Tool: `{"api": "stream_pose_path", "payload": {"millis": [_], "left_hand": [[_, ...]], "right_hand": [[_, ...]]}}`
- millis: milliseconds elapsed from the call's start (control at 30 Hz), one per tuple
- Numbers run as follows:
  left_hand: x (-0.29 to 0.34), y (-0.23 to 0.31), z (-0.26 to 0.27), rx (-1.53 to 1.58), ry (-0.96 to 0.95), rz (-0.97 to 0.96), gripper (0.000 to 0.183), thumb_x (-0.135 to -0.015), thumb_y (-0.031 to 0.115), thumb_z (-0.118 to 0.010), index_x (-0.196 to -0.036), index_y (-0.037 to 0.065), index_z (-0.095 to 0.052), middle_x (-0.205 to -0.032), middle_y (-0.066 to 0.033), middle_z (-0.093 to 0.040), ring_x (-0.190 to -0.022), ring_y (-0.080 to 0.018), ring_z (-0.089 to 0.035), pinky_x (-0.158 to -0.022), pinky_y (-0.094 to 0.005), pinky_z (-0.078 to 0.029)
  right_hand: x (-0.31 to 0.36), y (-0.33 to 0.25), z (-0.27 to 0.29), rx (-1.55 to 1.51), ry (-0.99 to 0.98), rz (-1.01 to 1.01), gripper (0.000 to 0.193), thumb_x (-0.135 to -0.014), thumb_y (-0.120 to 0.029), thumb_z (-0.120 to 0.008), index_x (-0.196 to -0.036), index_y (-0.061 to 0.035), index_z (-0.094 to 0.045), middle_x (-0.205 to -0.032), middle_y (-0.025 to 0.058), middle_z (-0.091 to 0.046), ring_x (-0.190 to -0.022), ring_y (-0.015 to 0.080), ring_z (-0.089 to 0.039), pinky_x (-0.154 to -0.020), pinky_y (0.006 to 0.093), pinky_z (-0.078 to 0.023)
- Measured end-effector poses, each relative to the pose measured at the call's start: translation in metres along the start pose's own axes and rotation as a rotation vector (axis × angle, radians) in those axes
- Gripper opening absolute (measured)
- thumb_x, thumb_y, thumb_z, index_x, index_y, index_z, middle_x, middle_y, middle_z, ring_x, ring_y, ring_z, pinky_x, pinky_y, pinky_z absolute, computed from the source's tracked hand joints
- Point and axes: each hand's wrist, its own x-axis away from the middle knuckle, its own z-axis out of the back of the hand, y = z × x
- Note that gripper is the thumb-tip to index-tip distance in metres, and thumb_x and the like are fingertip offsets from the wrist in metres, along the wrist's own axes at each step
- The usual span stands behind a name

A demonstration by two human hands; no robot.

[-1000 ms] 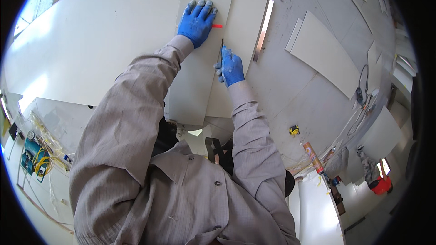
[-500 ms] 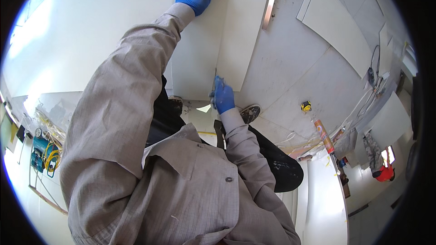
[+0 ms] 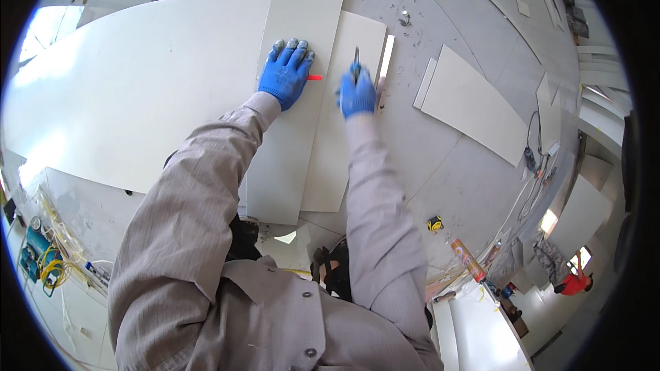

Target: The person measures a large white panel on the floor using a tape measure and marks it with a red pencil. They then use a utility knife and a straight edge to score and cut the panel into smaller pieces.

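My left hand [image 3: 284, 74], in a blue glove, lies flat with fingers spread on a long white panel strip [image 3: 278, 154]. A short red strip [image 3: 314, 77] sticks out beside its thumb; whether it lies under the palm is hidden. My right hand [image 3: 358, 94], also blue-gloved and somewhat blurred, is closed around what looks like a utility knife [image 3: 356, 57], its thin dark blade pointing away from me. That hand is above a second white panel [image 3: 328, 172], which lies partly under the strip, close to its right edge.
A large white sheet [image 3: 137, 96] spreads out at left. Right of the panels lie a metal strip [image 3: 387, 62], more cut panels [image 3: 474, 103], a yellow tape measure [image 3: 434, 223] and an orange tube [image 3: 467, 260]. A teal machine [image 3: 34, 251] stands far left; a person in red [image 3: 574, 283] is far right.
My right hand has moved forward and to the right with the knife, from near my knees. My left hand stays on the strip, while the whole view has shifted, showing more floor ahead.
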Motion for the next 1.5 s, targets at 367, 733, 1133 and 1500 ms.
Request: {"api": "stream_pose_path", "payload": {"millis": [367, 733, 1133, 1500], "left_hand": [[-0.002, -0.001, 0.001, 0.011, -0.061, 0.027, 0.045, -0.095, 0.017, -0.051, -0.138, 0.007, -0.056, -0.151, -0.0163, -0.050, -0.145, -0.0347, -0.041, -0.122, -0.0553, -0.024], [0.000, -0.004, 0.000, 0.015, -0.033, 0.023, 0.047, -0.095, 0.019, -0.050, -0.141, 0.009, -0.056, -0.153, -0.0151, -0.048, -0.145, -0.0337, -0.041, -0.123, -0.0532, -0.023], [0.003, -0.005, -0.005, -0.090, 0.047, -0.013, 0.046, -0.093, 0.017, -0.054, -0.138, 0.012, -0.058, -0.151, -0.0125, -0.051, -0.142, -0.0295, -0.046, -0.120, -0.0505, -0.029], [0.001, -0.007, -0.010, -0.076, -0.042, 0.024, 0.047, -0.099, 0.020, -0.041, -0.143, 0.007, -0.053, -0.156, -0.0165, -0.044, -0.148, -0.0329, -0.037, -0.124, -0.0524, -0.021]], "right_hand": [[-0.097, -0.084, -0.035, 0.133, -0.184, -0.175, 0.015, -0.098, -0.019, -0.052, -0.097, -0.0034, -0.054, -0.068, 0.0117, -0.062, -0.050, 0.0215, -0.064, -0.038, 0.0343, -0.047], [-0.088, -0.090, -0.035, 0.213, -0.388, -0.265, 0.009, -0.092, -0.013, -0.051, -0.086, -0.0065, -0.052, -0.062, 0.0096, -0.056, -0.042, 0.0178, -0.052, -0.035, 0.0329, -0.037], [0.068, -0.015, -0.010, 0.215, -0.397, -0.539, 0.008, -0.093, -0.011, -0.050, -0.099, -0.0052, -0.049, -0.066, 0.0088, -0.057, -0.046, 0.0169, -0.054, -0.037, 0.0321, -0.041], [0.241, 0.129, 0.008, 0.477, -0.413, -0.515, 0.028, -0.092, -0.017, -0.058, -0.110, 0.0038, -0.053, -0.098, 0.0304, -0.069, -0.095, 0.0486, -0.067, -0.083, 0.0483, -0.055]]}}
